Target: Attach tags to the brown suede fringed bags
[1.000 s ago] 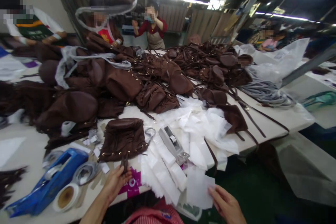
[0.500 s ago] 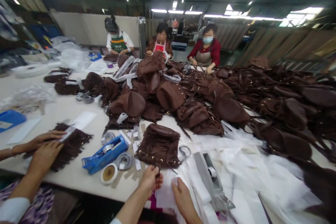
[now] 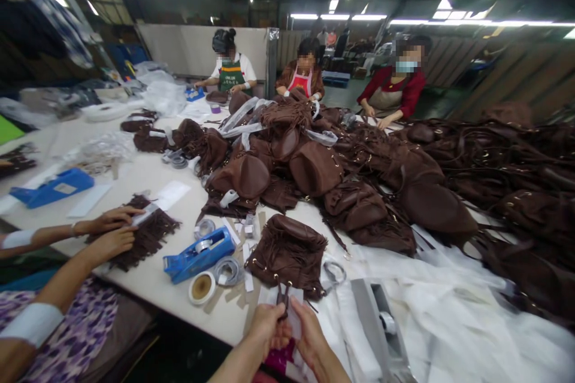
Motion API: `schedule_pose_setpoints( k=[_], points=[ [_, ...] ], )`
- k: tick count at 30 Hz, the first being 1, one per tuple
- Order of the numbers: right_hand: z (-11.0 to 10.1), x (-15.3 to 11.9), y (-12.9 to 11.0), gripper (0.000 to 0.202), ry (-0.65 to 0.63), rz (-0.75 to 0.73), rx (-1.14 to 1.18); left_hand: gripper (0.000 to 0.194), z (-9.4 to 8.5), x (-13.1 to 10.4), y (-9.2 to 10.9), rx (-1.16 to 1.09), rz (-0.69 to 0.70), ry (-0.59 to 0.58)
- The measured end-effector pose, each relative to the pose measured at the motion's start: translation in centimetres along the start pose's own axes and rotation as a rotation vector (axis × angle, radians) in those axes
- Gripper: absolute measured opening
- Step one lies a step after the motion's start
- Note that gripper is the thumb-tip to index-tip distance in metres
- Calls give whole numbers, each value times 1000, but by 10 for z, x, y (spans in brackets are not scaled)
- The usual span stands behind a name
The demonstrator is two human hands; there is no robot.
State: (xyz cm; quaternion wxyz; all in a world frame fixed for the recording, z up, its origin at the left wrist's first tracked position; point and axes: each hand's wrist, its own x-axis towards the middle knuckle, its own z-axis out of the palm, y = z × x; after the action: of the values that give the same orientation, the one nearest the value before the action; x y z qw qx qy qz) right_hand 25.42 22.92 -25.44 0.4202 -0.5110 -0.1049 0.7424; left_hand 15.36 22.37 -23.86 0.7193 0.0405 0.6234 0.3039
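Note:
A dark brown fringed bag point(image 3: 287, 254) lies at the table's front edge, its row of metal eyelets facing me. Brown drawstrings point(image 3: 281, 294) run from these eyelets to my left hand point(image 3: 268, 326), whose fingers are closed on them. Close beside it, my right hand point(image 3: 309, 330) pinches a thin white sheet point(image 3: 295, 298) between thumb and fingers. The sheet stands against the drawstring ends. My palms partly hide where sheet and strings meet.
A blue tape dispenser point(image 3: 200, 254), a tape roll point(image 3: 202, 288) and a grey dispenser point(image 3: 381, 329) flank the bag. Brown bags point(image 3: 314, 167) pile up behind. White wrapping point(image 3: 449, 299) spreads right. At left, a co-worker's hands point(image 3: 114, 233) press on a fringed piece point(image 3: 155, 230).
My right hand has come in toward my left hand, and the white sheet now stands up by the drawstrings. The view has swung left.

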Motion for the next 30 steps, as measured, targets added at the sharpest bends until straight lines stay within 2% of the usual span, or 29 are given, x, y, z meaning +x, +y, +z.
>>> schedule_pose_setpoints(
  k=[5,8,12,17,21,23,27,30],
  points=[
    [1,6,-4,40,-3,-20,-51,31,-2,-1,-8,184,49,68],
    [3,7,-4,41,-2,-26,-52,29,-17,-3,1,240,132,88],
    [2,5,-2,45,-17,-6,-55,32,-33,-1,18,176,271,99],
    [3,2,-1,47,-26,-47,-103,49,-20,14,14,66,260,-21],
    [8,-6,-10,41,-39,-127,-172,40,-9,27,8,3,287,49],
    [7,-11,-18,43,-106,-83,-148,33,-9,29,10,-15,291,78],
    [-8,-15,-30,53,-304,172,-14,24,-9,28,15,-29,271,99],
    [-17,-11,-25,41,-278,192,10,20,-7,25,17,-26,261,105]
  ],
)
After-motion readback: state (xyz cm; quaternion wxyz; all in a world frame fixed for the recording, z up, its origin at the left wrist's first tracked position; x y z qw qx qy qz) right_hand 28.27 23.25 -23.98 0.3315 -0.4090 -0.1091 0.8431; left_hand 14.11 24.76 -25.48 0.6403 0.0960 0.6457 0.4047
